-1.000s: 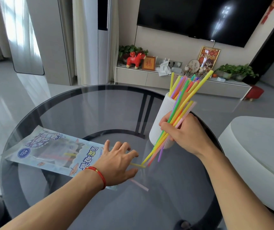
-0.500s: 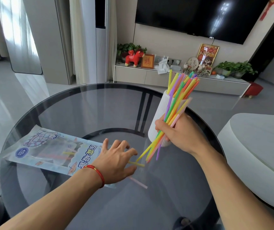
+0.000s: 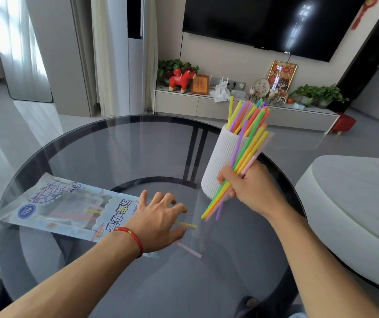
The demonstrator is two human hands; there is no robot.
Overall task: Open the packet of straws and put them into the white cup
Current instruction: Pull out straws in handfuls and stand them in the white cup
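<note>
Two bare hands were over a round glass table (image 3: 106, 143). The right hand (image 3: 250, 187) was closed in a fist around a bunch of colored straws (image 3: 243, 157). The bunch was tilted. Its top ends leaned up and to the right, beside the mouth of the white cup (image 3: 220, 164). Its bottom ends stuck out below the fist and pointed down toward the glass. The bunch was in front of the cup, not inside it.

The white cup was tall with ribbed sides. It stood upright on the far right part of the table, just behind the right hand. More straws (image 3: 243, 115) already stood in it, and their tops poked out above the rim. They were yellow, purple, orange and green.

The left hand (image 3: 158, 216) was open, with its fingers spread and palm down. It rested on the open end of the straw packet (image 3: 64, 207). A red string bracelet (image 3: 135, 237) was on that wrist.

The packet lay flat on the left side of the table. It was clear and pale blue with a cartoon picture. A few straws could be seen inside it.

A yellow straw (image 3: 187, 225) lay on the glass and stuck out from under the left hand's fingers. A pink straw (image 3: 189, 249) lay loose on the glass just below that hand.
</note>
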